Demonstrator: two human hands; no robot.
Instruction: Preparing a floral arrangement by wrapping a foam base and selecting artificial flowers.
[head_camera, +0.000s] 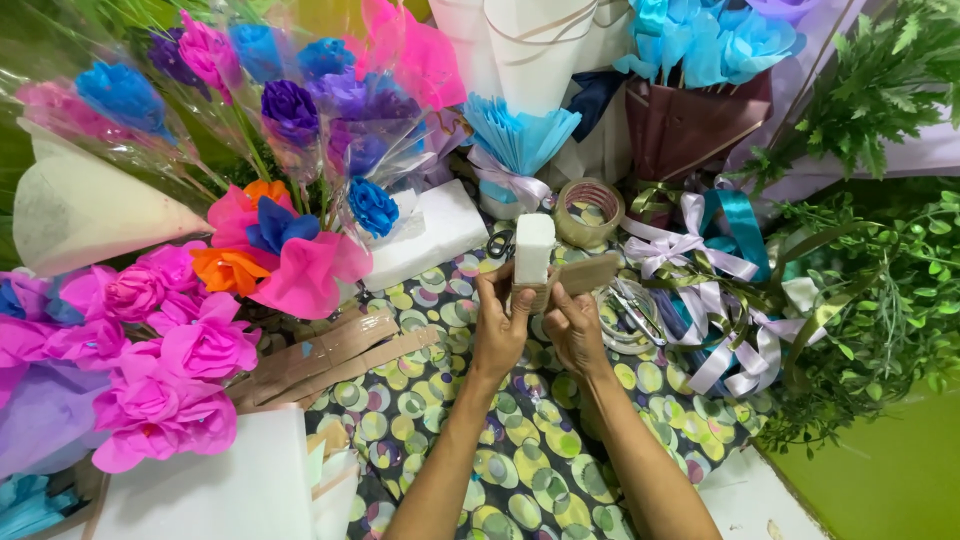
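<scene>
Left hand (500, 325) fingers pinch a white foam block (533, 249) upright above the patterned desk (520, 470). Right hand (575, 325) fingers grip a brown card strip (585, 274) against the block's base, apparently for wrapping; tape roll (588, 212) lies just behind the block.

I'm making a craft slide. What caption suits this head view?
Both hands, left hand and right hand, hold a white foam block and brown card strip amid paper flowers and ribbons.

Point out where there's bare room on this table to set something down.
Free: the spotted cloth around the forearms, below the left hand and right hand, and the white corner lower right. Crowded: paper flowers left, ribbons right, tape roll behind.
</scene>
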